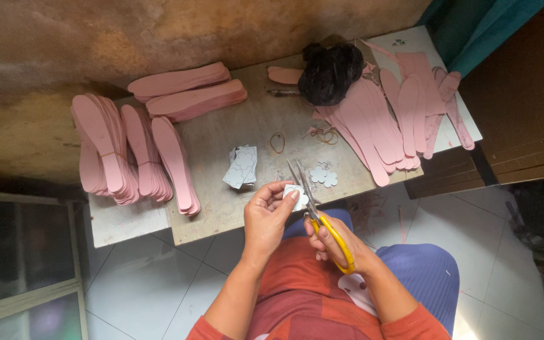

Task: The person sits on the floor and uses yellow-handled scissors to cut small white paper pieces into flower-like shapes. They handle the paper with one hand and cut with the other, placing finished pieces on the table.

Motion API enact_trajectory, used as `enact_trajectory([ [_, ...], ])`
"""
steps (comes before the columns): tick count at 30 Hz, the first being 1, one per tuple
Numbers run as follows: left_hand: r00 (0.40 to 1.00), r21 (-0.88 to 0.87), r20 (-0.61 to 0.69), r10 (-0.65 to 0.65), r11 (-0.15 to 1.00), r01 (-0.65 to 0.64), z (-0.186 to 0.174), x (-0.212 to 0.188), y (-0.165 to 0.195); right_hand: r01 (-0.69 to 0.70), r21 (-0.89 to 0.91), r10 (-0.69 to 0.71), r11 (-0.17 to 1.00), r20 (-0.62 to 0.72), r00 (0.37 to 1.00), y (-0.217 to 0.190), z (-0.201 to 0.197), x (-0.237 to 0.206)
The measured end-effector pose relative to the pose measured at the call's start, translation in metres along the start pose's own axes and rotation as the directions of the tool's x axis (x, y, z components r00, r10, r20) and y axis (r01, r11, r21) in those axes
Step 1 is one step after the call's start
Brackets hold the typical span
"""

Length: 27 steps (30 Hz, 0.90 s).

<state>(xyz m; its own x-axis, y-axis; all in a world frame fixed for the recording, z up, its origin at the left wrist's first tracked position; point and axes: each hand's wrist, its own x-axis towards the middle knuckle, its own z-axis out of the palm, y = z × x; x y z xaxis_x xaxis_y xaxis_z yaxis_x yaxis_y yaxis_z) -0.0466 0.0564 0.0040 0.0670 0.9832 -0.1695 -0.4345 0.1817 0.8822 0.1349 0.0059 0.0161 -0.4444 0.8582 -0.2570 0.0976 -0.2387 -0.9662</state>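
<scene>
Two bare hands work above the near edge of a low wooden table (234, 135), seen from overhead. Largest on the board are the bundled stacks of pink insole cut-outs (130, 148) at the left, some banded, with two more stacks lying crosswise behind them. A looser fan of pink insole pieces (385, 116) spreads across the right end, overlapping a white panel (420, 41). Between the two groups, at the far edge, sits a crumpled black plastic bag (330, 72). Near the middle lies a small pile of grey printed cards (242, 165), and just right of it a rubber band (277, 142). Two small flower-shaped white cut-outs (323, 175) rest near the front edge. The left hand (267, 217) pinches a small white paper piece (295, 196) between thumb and fingertips, held just above the table's front edge. The right hand (338, 242) is closed around the yellow handles of a pair of scissors (313, 208), whose grey blades point away from the body and meet the paper piece.
</scene>
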Motion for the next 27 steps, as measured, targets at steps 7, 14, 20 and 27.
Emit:
enact_trajectory([
  [7,1.000,0.088,-0.007,0.005,0.996,-0.005,0.007,-0.005,0.006,0.033,0.024,-0.034,0.999,0.023,0.999,0.006,0.001,0.002],
  [14,1.000,0.109,-0.004,-0.028,0.994,0.028,0.008,-0.006,0.012,0.039,0.028,-0.040,0.999,0.032,0.999,0.007,0.001,0.001],
  [20,0.999,0.098,0.012,-0.035,0.995,0.034,0.006,-0.003,0.013,-0.007,0.044,0.006,0.999,0.035,0.999,0.005,0.000,0.002],
  [27,1.000,0.130,0.007,-0.009,0.991,0.008,0.003,-0.002,0.016,-0.026,0.016,0.026,1.000,0.025,0.999,0.002,0.000,0.000],
])
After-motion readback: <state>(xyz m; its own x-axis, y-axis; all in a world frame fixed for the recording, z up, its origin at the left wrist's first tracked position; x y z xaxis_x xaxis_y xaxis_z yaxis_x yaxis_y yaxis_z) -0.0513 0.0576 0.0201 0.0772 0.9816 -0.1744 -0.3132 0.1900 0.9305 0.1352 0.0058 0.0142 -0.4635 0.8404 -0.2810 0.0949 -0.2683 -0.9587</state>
